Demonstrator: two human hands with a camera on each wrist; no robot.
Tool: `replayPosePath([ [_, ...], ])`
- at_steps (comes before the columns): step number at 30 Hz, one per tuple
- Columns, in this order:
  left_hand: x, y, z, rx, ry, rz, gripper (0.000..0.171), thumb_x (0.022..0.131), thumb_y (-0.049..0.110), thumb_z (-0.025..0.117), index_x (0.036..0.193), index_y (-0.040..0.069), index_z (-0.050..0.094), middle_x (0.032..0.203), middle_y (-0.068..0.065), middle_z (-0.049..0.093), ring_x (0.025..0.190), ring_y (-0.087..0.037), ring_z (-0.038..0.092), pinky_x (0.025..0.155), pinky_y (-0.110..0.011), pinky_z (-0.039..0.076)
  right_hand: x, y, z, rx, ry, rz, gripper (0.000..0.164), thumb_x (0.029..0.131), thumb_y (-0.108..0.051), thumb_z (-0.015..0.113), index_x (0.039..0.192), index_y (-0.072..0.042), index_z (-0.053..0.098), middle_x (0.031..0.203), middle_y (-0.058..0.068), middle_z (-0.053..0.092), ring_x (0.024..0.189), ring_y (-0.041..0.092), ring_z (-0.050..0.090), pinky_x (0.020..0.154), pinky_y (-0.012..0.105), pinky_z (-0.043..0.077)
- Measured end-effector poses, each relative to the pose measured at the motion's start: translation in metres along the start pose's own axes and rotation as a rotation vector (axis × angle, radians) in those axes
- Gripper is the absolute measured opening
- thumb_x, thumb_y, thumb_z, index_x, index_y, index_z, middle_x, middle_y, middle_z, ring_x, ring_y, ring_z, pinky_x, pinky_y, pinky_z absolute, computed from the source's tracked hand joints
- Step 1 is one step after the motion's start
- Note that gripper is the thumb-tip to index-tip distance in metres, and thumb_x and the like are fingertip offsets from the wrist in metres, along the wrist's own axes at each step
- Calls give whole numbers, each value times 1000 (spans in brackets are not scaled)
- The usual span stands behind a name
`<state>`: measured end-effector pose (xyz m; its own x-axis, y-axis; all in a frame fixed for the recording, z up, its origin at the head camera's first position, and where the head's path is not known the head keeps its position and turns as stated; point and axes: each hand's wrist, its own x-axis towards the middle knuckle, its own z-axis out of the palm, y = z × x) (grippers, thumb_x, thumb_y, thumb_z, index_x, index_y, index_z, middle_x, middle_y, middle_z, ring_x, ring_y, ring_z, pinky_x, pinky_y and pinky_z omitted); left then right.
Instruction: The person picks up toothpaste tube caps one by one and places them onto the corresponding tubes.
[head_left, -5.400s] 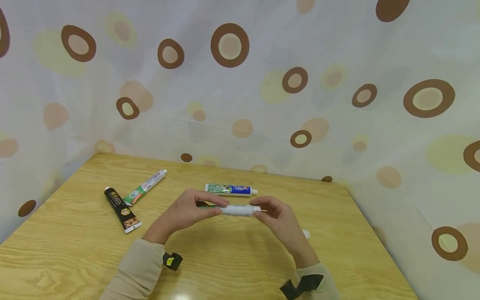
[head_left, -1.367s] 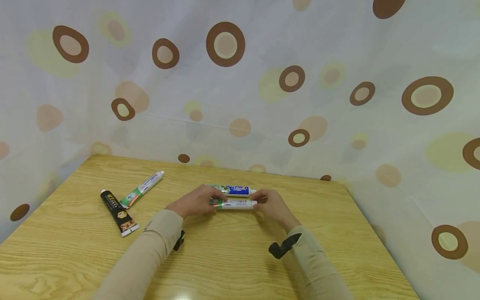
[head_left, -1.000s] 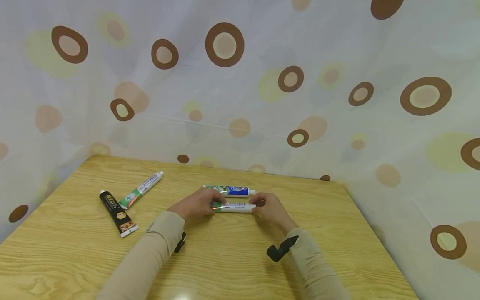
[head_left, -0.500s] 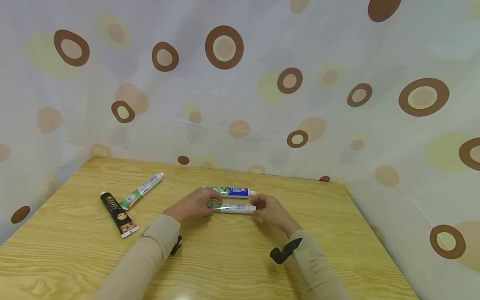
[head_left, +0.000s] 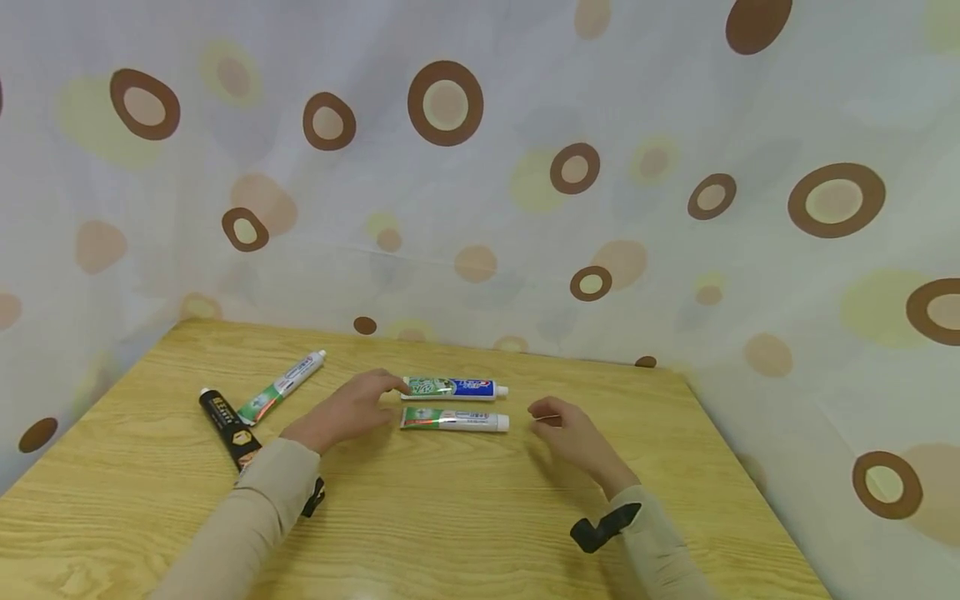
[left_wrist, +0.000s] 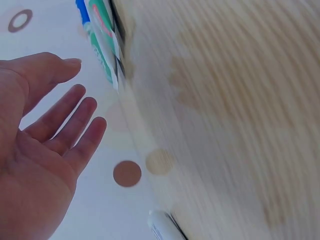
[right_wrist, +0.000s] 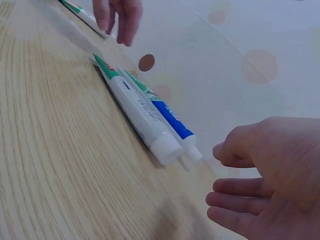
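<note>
spotted backdrop (head_left: pixel 465 200) behind wooden table (head_left: pixel 450 517)

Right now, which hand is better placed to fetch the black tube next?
Left, likely: the left hand is empty and nearer the black tube; the right hand is farther, beyond the blue tube.

Diffuse, even light fills the head view, with soft shadows on the bench (head_left: pixel 465 508); both wrist views look blurrier.

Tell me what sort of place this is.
Probably an indoor tabletop work area, screened off: a wood-grain table, a dotted sheet standing behind it and along its sides, and four toothpaste-like tubes lying on top.
</note>
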<state>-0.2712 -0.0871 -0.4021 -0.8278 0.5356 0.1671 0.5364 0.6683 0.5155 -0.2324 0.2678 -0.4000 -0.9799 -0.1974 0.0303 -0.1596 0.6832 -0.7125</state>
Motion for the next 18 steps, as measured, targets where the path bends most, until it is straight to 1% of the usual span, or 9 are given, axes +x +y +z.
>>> replayPosePath([
  [5, -17, -16, -11, 27, 40, -7, 34, 90, -2, 58, 122, 3, 65, 127, -19, 62, 120, -39, 57, 94, -52, 49, -15, 12, -18, -15, 62, -4, 30, 102, -16, 56, 129, -3, 59, 131, 18, 61, 121, 35, 58, 99, 50, 48],
  [7, -24, -24, -15, 38, 64, -17, 34, 89, -3, 57, 121, 3, 65, 128, -20, 61, 121, -40, 57, 94, -52, 49, -19, 18, -24, -9, 86, 9, 30, 102, -18, 55, 129, -4, 59, 131, 17, 61, 123, 35, 57, 99, 50, 48],
  [11, -36, -38, -24, 47, 97, -48, 34, 91, -3, 57, 124, 2, 64, 131, -23, 58, 124, -43, 53, 92, -52, 48, -29, 28, -34, -4, 128, 24, 31, 103, -17, 54, 129, -2, 59, 131, 19, 61, 124, 37, 56, 100, 51, 48],
  [13, -41, -44, -29, 60, 111, -71, 36, 92, -2, 57, 127, 2, 62, 135, -26, 55, 129, -47, 48, 93, -54, 48, -33, 31, -38, -9, 146, 36, 31, 102, -16, 53, 128, -1, 59, 131, 20, 61, 124, 38, 56, 100, 52, 47],
  [15, -44, -49, -34, 79, 126, -90, 38, 92, -1, 58, 129, 1, 60, 136, -28, 53, 130, -50, 45, 95, -57, 46, -35, 33, -40, -15, 158, 54, 30, 102, -15, 53, 128, 0, 59, 130, 21, 61, 124, 38, 55, 101, 53, 46],
  [18, -48, -54, -42, 113, 149, -119, 42, 92, -1, 59, 134, 0, 56, 136, -32, 50, 126, -52, 46, 95, -60, 45, -37, 35, -41, -22, 169, 77, 29, 101, -12, 54, 126, 2, 59, 128, 21, 62, 122, 38, 56, 101, 53, 45],
])
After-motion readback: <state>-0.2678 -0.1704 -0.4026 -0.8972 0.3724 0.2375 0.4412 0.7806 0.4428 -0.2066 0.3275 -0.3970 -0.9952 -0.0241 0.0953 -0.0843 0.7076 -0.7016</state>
